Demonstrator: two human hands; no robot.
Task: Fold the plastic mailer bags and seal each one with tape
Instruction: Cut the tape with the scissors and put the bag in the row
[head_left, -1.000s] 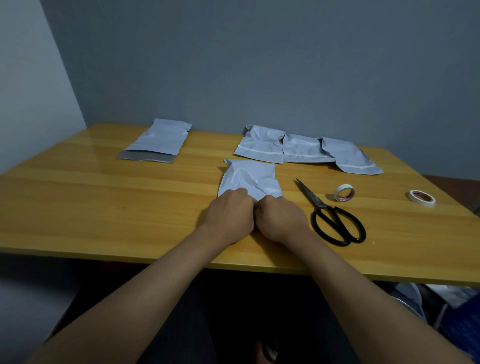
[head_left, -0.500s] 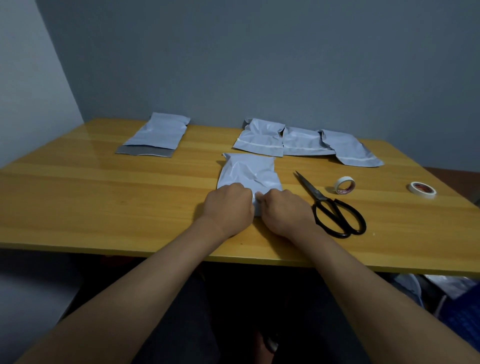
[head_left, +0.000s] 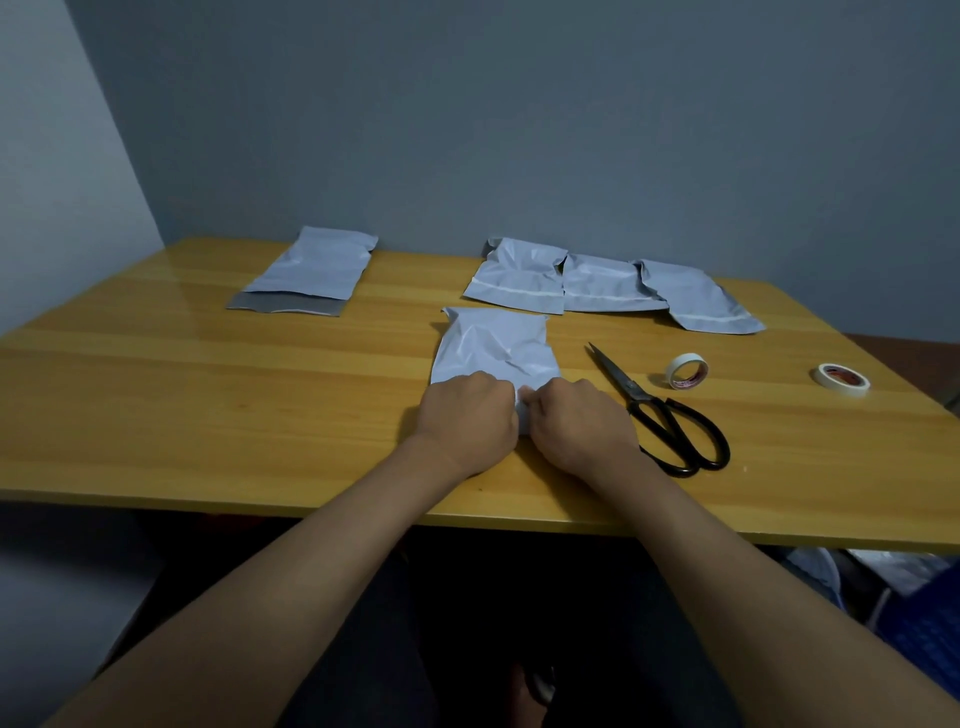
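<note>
Now | left hand (head_left: 470, 418), right hand (head_left: 576, 423) fingers pinching mailer bag (head_left: 493, 348) near edge | scissors (head_left: 660, 415) beside

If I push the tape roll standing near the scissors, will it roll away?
Probably: the nearer tape roll stands on its edge, so a sideways push may roll or topple it. It looks small and likely light. The far tape roll lies flat, so steadier.

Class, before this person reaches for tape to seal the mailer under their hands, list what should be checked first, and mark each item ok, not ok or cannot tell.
1. Both hands grip the mailer bag: left hand, right hand, ok.
2. Fold finished under the hands: cannot tell, hidden.
3. Near tape roll right of the scissors, within sight: ok.
4. A hand free to fetch tape: not ok.
5. Scissors closed, lying flat on the table: ok.
</note>
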